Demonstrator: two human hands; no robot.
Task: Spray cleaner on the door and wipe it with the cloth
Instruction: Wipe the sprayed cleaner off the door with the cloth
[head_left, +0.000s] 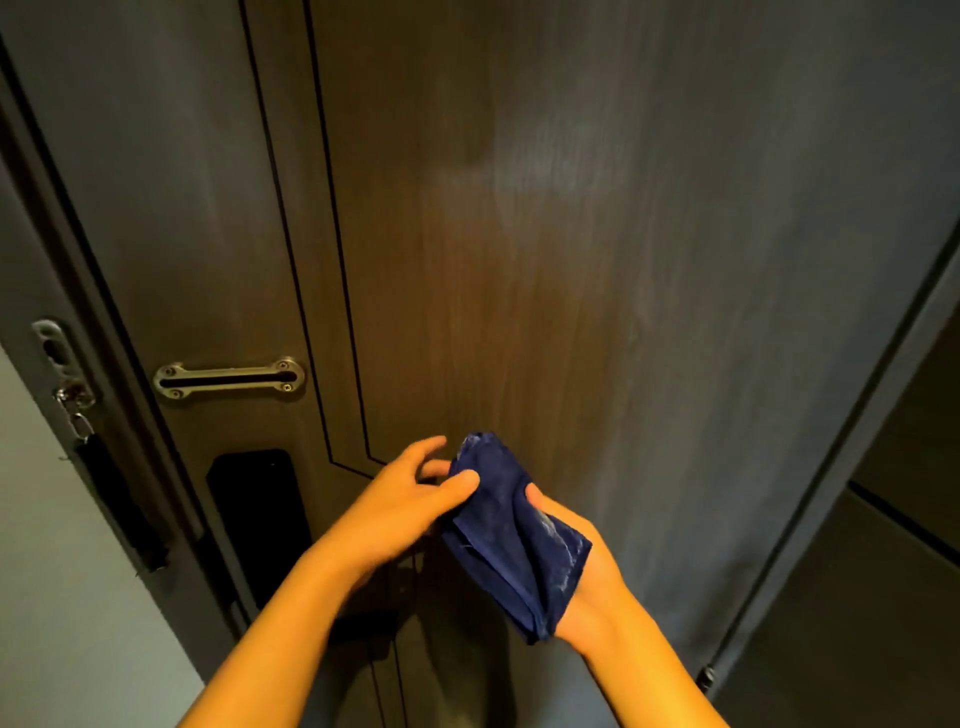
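A dark brown wooden door (519, 234) fills the view in front of me. A folded dark blue cloth (511, 540) lies across the palm of my right hand (587, 587), whose thumb presses on its middle. My left hand (405, 499) pinches the cloth's upper left edge with thumb and fingers. Both hands hold the cloth a little way in front of the door's lower middle. No spray bottle is in view.
A metal door guard plate (228, 378) is screwed to the door at left, with a black lock panel (260, 514) below it. The door frame at far left carries a metal latch and chain (67, 384). The door's right edge (857, 415) borders a dark opening.
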